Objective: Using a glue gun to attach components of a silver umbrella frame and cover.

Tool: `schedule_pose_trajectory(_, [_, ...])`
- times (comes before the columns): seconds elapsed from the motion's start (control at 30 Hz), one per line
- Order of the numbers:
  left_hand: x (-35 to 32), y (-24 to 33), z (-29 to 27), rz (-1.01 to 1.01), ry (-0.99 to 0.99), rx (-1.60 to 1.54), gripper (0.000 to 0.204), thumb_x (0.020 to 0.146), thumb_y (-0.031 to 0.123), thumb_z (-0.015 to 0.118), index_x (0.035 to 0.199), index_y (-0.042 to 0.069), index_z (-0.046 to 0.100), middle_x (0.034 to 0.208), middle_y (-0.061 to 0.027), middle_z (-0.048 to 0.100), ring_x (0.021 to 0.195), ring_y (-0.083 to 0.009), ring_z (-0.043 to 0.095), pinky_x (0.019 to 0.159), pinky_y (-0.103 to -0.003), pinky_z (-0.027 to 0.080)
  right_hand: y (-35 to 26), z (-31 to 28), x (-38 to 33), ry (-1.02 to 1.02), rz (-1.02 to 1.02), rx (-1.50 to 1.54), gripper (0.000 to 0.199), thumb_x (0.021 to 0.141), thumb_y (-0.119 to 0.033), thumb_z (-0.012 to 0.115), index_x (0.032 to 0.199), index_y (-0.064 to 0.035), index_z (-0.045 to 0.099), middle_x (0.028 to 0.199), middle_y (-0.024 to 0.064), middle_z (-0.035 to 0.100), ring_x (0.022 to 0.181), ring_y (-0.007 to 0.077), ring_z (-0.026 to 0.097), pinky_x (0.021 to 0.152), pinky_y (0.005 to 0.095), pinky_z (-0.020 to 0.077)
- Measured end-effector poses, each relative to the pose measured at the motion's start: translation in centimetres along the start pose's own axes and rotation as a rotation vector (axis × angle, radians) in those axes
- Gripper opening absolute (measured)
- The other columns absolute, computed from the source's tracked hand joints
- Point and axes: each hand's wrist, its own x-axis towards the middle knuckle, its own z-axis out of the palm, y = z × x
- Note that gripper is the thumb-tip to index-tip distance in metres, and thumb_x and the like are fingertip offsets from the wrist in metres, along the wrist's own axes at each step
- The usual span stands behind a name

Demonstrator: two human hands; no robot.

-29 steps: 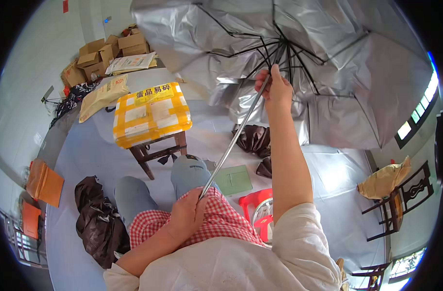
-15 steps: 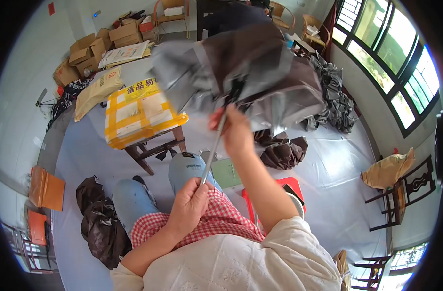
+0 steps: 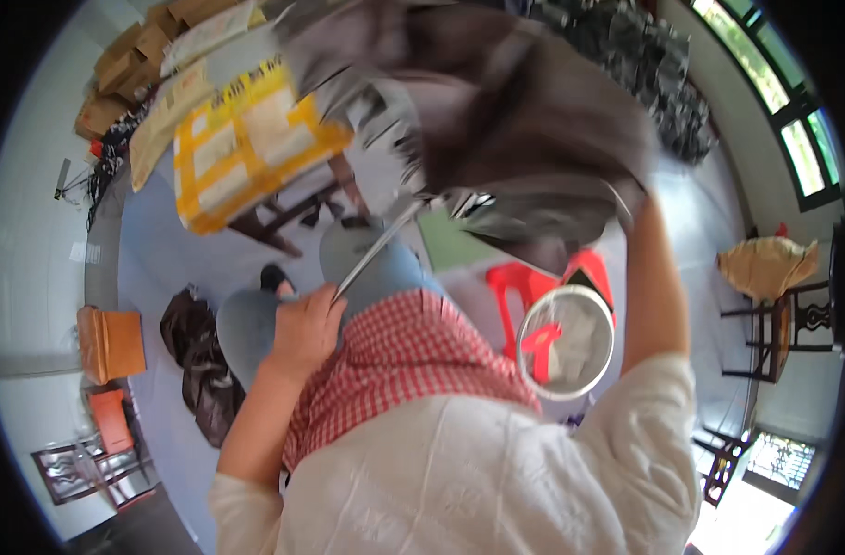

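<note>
In my left hand (image 3: 307, 328), the fingers are wrapped round the lower end of a thin metal umbrella shaft (image 3: 376, 248). The shaft slants up and away to a dark brown umbrella canopy (image 3: 524, 111) with a silvery-grey inside, loosely spread and blurred by motion. My right hand (image 3: 649, 217) is up at the canopy's right edge. Cloth covers most of that hand and its fingers do not show. Ribs and grey folds gather where the shaft meets the canopy.
Right of my lap stand a red plastic stool (image 3: 503, 291) and a white round tub (image 3: 579, 347) with a red-handled item inside. A yellow-taped box (image 3: 256, 139) rests on a wooden stool (image 3: 265, 227). Dark crumpled cloth (image 3: 200, 370) lies left; a dark heap (image 3: 663, 79) lies far right.
My right hand has left the shaft and moved right to the canopy's edge. My left hand has shifted left and up with the shaft's end. The canopy now shows more brown outside.
</note>
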Motion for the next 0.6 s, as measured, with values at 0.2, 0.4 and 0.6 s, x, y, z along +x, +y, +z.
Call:
schedule_pose_trajectory(0.2, [7.9,0.6,2.5,0.040,-0.032,0.003,0.034,0.086,0.017,0.065,0.115,0.003,0.055,0.095,-0.0145,0.062,0.081,-0.0357,0.059,0.082,-0.047,0.044,3.3,-3.6,8.1,0.066,0.629,0.298,0.045,0.083,-0.033,0.062,0.116,-0.0035,0.057,0.103,0.0147,0.064,0.093,0.0247,0.060,0.083,0.0364,0.0499])
schedule_pose_trajectory(0.4, [7.6,0.0,7.4,-0.067,0.121,-0.190,0.040,0.084,0.020,0.065,0.118,0.002,0.055,0.113,-0.0168,0.057,0.103,-0.0371,0.053,0.089,-0.044,0.043,0.1,8.0,12.8,0.007,0.195,-0.450,0.027,0.077,-0.024,0.071,0.101,-0.0133,0.068,0.085,0.0120,0.069,0.076,0.0266,0.067,0.072,0.0383,0.0525])
schedule_pose_trajectory(0.6, [8.4,1.3,9.1,0.017,-0.012,-0.133,0.030,0.083,0.019,0.063,0.108,0.004,0.060,0.107,-0.0125,0.060,0.100,-0.0323,0.057,0.085,-0.041,0.043,7.7,28.7,-4.9,-0.279,0.677,-0.456,0.019,0.075,-0.009,0.064,0.093,-0.0061,0.059,0.095,0.0210,0.060,0.093,0.0403,0.060,0.080,0.0481,0.0501])
